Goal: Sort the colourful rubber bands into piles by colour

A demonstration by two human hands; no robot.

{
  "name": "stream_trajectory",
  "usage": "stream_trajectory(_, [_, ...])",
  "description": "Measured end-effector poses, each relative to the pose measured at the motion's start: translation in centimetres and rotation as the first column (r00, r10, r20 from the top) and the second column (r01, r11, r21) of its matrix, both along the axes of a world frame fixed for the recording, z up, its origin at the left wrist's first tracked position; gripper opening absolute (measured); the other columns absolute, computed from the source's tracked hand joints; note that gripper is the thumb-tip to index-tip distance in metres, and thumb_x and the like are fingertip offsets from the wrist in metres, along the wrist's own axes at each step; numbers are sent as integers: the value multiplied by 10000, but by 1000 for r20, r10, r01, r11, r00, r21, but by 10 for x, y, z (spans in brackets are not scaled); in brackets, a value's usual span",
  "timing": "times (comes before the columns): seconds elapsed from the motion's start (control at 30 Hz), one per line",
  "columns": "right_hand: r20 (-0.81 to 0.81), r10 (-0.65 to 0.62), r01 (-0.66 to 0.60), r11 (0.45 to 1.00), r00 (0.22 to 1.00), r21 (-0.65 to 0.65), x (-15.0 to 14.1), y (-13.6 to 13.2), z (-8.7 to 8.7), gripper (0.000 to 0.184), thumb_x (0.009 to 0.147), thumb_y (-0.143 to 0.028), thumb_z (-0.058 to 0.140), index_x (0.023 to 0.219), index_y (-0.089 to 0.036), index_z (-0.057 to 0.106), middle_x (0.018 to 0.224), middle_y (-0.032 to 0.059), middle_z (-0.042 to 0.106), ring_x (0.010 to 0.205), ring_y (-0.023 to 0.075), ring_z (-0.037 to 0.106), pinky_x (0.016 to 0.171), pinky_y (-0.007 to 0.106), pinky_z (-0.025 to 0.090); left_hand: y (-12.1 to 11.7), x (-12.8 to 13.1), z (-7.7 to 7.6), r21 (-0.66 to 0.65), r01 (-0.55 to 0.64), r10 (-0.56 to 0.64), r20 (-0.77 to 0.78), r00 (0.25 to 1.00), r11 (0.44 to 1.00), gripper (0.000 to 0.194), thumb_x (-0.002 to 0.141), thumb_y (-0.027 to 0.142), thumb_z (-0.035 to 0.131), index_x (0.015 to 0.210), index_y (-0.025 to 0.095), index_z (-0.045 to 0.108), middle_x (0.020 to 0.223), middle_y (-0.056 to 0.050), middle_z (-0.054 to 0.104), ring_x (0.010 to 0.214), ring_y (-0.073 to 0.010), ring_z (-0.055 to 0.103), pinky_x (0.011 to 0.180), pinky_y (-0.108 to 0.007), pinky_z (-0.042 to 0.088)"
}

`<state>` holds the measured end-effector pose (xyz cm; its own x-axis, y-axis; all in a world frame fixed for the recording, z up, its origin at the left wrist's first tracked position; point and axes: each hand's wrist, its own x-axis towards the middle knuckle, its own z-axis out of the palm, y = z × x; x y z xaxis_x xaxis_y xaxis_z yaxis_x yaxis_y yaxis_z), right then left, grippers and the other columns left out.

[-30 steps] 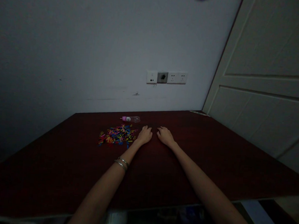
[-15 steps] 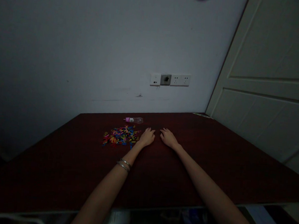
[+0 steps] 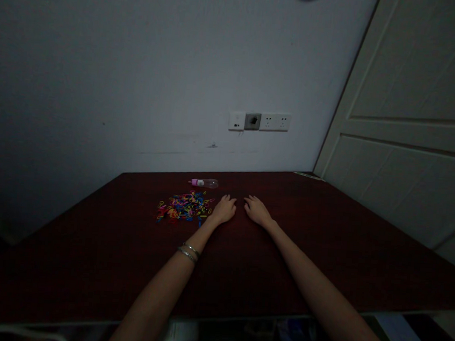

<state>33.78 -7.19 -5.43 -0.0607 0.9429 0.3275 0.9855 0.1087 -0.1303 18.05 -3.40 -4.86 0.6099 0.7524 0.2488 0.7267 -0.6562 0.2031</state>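
Dimness blurs a multicoloured pile of small pieces [image 3: 187, 206] toward the table's [image 3: 239, 275] far edge, left hand [image 3: 225, 208] and right hand [image 3: 257, 211] released.

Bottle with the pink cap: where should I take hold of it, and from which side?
Probably around its clear body, gripping across the width from above and the right. It lies on its side, pink cap leftward and rounded end rightward, nearer the left hand. The colourful pile lies on its near side, so this approach should avoid it.
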Motion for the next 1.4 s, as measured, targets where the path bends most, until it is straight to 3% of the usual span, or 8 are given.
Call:
stream_trajectory(0.3, [-10,13,-13,1000,1000,-2,0,0,-1,434,855,-215,332,1210,-42,514,1263,179,493,1218,223,398,1034,331,252,3,0,-5,30,7,-7,23,1000,1000,427,841,198,333,1220,74,485,1316,-180,414,1255,-240,322,1021,-362,274])
stream_trajectory(0.47, [-71,6,-7,1000,997,-17,0,-2,5,418,843,-222,368,1195,-67,530,1231,182,515,1176,252,431,983,355,316,6,0,-3,5,36,-37,146,989,999,381,803,164,397,1137,83,562,1210,-144,529,1165,-211,435,999,-317,315])
stream_trajectory(0.63, [-221,192,-196,981,956,6,-9,-1,22,499,757,-301,540,1231,-154,487,1224,125,518,1111,235,471,923,356,369,11,-12,27,-70,42,-15,350,937,997,323,739,148,487,1030,114,625,1062,-88,628,987,-167,558,918,-269,397])
stream_trajectory(0.77, [-263,413,-421,907,872,26,-37,0,43,567,709,-405,604,1213,-166,499,1188,123,530,1063,228,504,884,349,396,19,-46,65,-92,97,-51,405,913,991,262,737,159,484,934,122,652,987,-68,651,930,-157,576,858,-265,428])
stream_trajectory(0.9, [-233,560,-572,820,795,21,-76,5,62,584,692,-422,627,1209,-178,507,1166,112,544,1041,224,517,884,338,394,26,-100,93,-221,188,-120,288,950,957,265,712,247,533,908,117,655,929,-55,660,861,-160,590,800,-255,441])
stream_trajectory(1.0, [-171,596,-611,790,785,-51,-106,14,70,599,668,-465,637,1185,-182,528,1127,108,563,1014,241,530,854,335,410,27,-138,100,-327,196,-166,116,979,925,297,689,247,538,937,125,648,881,-40,662,801,-158,593,743,-249,445])
stream_trajectory(1.17, [-22,548,-543,822,836,-170,-146,33,72,686,631,-560,617,1212,-213,503,1104,122,568,961,274,562,782,338,444,28,-179,95,-261,84,-103,-60,993,962,489,628,230,587,1109,145,571,1064,-79,617,915,-181,569,796,-249,412])
stream_trajectory(1.4, [59,422,-387,873,905,-297,-172,48,69,796,613,-586,602,1311,-268,388,1227,144,492,1040,314,528,813,385,441,32,-202,81,-193,-89,57,-169,984,977,595,575,331,654,1134,153,552,1107,-95,599,990,-206,542,822,-228,390])
